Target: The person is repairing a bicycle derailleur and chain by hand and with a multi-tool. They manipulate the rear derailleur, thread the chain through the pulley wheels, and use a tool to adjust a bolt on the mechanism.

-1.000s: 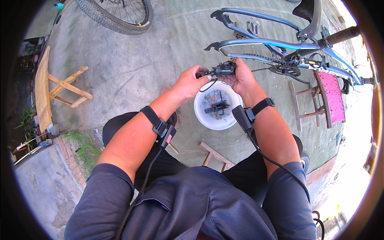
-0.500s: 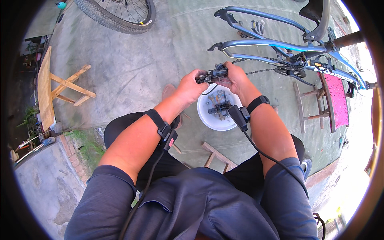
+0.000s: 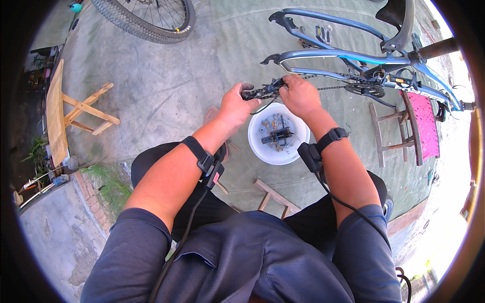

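Between my two hands is a black bicycle rear derailleur (image 3: pixel 267 91), held up just beyond a white basin. My left hand (image 3: pixel 239 105) is closed around its left end, the fingers curled behind it. At the other end my right hand (image 3: pixel 299 92) pinches it, with the fingertips partly hidden. A chain (image 3: pixel 331 88) runs from beside my right hand toward the chainring (image 3: pixel 365 90). A thin black cable (image 3: pixel 261 108) loops below the derailleur. In the white basin (image 3: pixel 256 149) lie metal parts, wrenches and a black bracket-like piece (image 3: pixel 278 135).
A blue bicycle frame (image 3: pixel 343 54) stretches across the upper right, near a pedal (image 3: pixel 324 34). A wheel (image 3: pixel 174 31) lies at the upper left. Wooden stools stand left (image 3: pixel 57 111) and right (image 3: pixel 382 136), the right one under a pink cover (image 3: pixel 424 123).
The derailleur has turned in my hands and now shows its chain side. My right hand has rolled over, knuckles up, and its wrist has shifted right.
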`<state>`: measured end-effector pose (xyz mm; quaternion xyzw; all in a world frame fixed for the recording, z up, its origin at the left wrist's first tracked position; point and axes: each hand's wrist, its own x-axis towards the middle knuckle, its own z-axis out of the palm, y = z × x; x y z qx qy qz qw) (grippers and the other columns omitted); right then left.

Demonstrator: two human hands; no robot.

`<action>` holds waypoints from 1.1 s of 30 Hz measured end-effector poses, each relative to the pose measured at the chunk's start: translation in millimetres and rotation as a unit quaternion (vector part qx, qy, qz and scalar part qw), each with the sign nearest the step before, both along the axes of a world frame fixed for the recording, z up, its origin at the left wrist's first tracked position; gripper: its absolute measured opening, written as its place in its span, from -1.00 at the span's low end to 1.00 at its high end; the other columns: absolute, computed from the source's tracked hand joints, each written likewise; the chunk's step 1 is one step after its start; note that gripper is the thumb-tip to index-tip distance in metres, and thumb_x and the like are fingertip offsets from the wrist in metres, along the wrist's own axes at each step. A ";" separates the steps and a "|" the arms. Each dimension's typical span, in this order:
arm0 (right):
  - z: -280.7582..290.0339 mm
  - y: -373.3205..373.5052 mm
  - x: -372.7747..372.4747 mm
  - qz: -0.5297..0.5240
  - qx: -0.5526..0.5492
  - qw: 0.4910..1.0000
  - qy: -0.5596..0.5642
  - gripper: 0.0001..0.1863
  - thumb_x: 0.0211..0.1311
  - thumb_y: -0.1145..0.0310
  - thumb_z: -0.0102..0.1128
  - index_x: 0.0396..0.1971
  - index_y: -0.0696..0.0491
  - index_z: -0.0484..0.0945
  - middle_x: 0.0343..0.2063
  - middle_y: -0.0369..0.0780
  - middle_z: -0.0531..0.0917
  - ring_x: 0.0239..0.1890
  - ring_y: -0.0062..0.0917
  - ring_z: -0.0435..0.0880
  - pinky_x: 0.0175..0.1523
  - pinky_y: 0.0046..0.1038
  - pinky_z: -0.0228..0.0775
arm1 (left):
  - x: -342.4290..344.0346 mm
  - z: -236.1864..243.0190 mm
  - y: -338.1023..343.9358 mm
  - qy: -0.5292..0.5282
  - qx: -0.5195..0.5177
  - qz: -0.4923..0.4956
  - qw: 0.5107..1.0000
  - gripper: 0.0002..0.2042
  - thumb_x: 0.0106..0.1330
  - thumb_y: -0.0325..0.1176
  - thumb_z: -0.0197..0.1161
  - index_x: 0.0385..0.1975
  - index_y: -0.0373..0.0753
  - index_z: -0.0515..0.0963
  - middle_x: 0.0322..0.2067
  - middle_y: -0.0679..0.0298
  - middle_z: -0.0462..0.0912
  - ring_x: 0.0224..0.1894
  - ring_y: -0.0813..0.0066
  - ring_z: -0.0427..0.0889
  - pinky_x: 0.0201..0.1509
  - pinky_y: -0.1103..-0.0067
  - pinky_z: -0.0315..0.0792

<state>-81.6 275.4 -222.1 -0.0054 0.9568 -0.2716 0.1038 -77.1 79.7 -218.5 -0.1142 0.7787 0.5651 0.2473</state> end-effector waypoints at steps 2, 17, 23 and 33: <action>10.6 2.6 4.1 0.024 0.044 0.999 -0.019 -0.60 0.11 0.18 0.19 -0.06 0.02 0.51 -0.17 -0.14 0.65 -0.10 -0.19 0.66 -0.02 -0.20 0.51 | -2.2 -0.5 0.1 0.011 0.003 -0.005 1.000 -0.53 0.12 -0.52 0.39 0.05 -0.43 0.44 -0.19 0.19 0.60 -0.17 0.53 0.56 -0.08 0.59 0.46; 27.2 32.5 30.8 0.097 0.009 0.995 0.024 -0.46 -0.07 0.31 0.43 0.01 -0.07 0.52 -0.19 -0.10 0.55 -0.22 -0.16 0.66 -0.15 -0.22 0.55 | 2.2 13.0 8.3 0.094 -0.025 -0.146 0.984 -0.49 0.10 -0.53 0.39 0.08 -0.41 0.40 -0.01 0.03 0.58 0.07 0.33 0.57 0.19 0.46 0.45; 25.5 47.5 60.2 0.086 0.027 0.994 0.059 -0.40 -0.09 0.30 0.43 0.06 -0.08 0.50 -0.12 -0.10 0.52 -0.26 -0.16 0.67 -0.20 -0.22 0.56 | 12.6 12.6 11.3 -0.016 0.138 -0.097 0.986 -0.33 0.11 -0.49 0.42 0.22 -0.44 0.25 0.13 -0.10 0.44 0.18 0.24 0.48 0.23 0.41 0.41; 29.3 51.9 78.7 0.087 0.060 0.992 0.062 -0.36 -0.10 0.30 0.43 0.11 -0.11 0.48 -0.02 -0.09 0.51 -0.29 -0.21 0.69 -0.22 -0.27 0.58 | 2.6 13.3 11.9 -0.224 0.206 -0.044 0.952 -0.41 0.35 -0.13 0.23 0.27 -0.32 0.26 0.02 0.14 0.50 0.05 0.43 0.51 0.10 0.48 0.42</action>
